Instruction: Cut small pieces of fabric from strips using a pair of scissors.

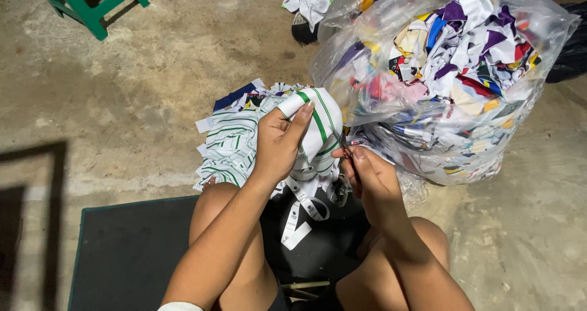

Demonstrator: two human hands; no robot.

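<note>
My left hand grips a white cloth piece with green stripes, holding it up in front of me with thumb and fingers pinched over its top edge. My right hand holds small metal scissors, their blades touching the right edge of that cloth. A white strap hangs from the cloth down over my lap. Both forearms rest on my bare knees.
A pile of white-and-green striped cloth scraps lies on the concrete floor just beyond my hands. A large clear plastic bag stuffed with colourful cloth scraps stands at the right. A dark mat lies under me. A green stool is far left.
</note>
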